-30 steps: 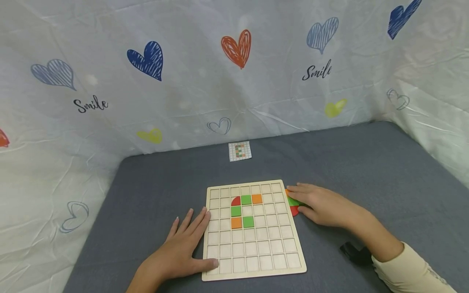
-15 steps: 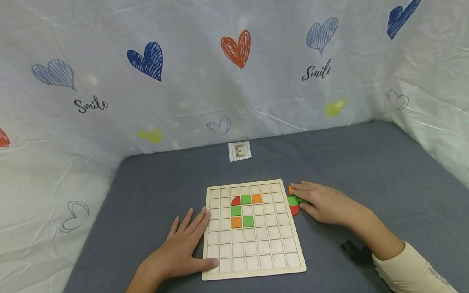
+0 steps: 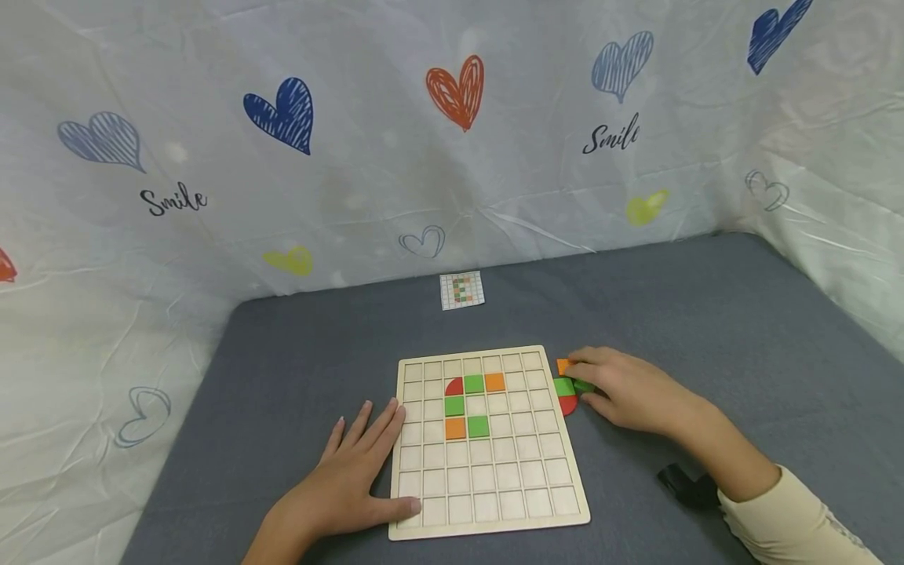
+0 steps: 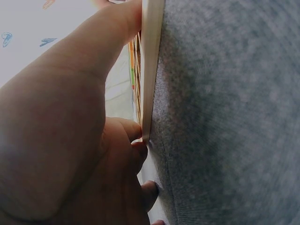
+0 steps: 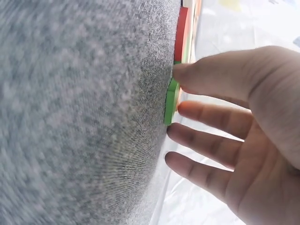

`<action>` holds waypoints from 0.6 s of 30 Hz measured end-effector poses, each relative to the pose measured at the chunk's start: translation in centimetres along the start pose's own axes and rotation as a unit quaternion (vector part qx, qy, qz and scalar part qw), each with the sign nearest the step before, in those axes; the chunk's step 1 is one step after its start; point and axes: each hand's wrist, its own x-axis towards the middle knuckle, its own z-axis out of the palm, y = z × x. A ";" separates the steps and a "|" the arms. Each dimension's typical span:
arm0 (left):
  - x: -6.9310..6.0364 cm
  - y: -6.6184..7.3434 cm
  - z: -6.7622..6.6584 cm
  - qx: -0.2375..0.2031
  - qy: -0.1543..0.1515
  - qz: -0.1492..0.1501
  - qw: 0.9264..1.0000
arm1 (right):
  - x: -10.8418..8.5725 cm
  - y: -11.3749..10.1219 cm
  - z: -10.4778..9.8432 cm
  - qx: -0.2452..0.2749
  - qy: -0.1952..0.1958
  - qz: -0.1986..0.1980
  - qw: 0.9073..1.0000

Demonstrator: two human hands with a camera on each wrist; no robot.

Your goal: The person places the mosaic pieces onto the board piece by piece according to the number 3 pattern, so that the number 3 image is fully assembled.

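A pale wooden grid board [image 3: 494, 471] lies on the table, with several red, green and orange tiles set in its upper cells. My left hand [image 3: 346, 486] rests along its left side, fingers spread and thumb on the lower left corner; the left wrist view shows that hand [image 4: 93, 117] against the board's edge. Beyond the right edge, my right hand [image 3: 621, 392] hovers low over loose tiles: an orange square [image 3: 563, 366], a green tile [image 3: 564, 387], a red rounded tile [image 3: 567, 405] and another green tile [image 5: 169, 105] between thumb and fingers. Its fingers are loosely bent, touching the tiles.
A small printed card [image 3: 462, 291] with a coloured grid pattern lies at the back of the grey cloth-covered table [image 3: 332, 345]. A white curtain [image 3: 367, 173] with hearts hangs behind. A dark object [image 3: 685, 486] is beside the right forearm.
The right hand has shifted slightly right and back, and its fingers have bent more. The orange tile has separated from the green one and moved a little right. The left hand stays put.
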 end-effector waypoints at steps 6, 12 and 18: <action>0.0 -0.1 0.0 -0.002 0.002 0.004 1.000 | -0.1 0.1 0.0 -0.018 0.021 0.005 1.000; 0.0 -0.2 0.1 0.000 0.002 0.005 1.000 | -0.1 0.0 -0.1 -0.019 0.010 0.013 1.000; 0.0 -0.2 0.2 -0.001 0.003 0.005 1.000 | 0.0 0.0 -0.1 -0.008 0.010 0.010 1.000</action>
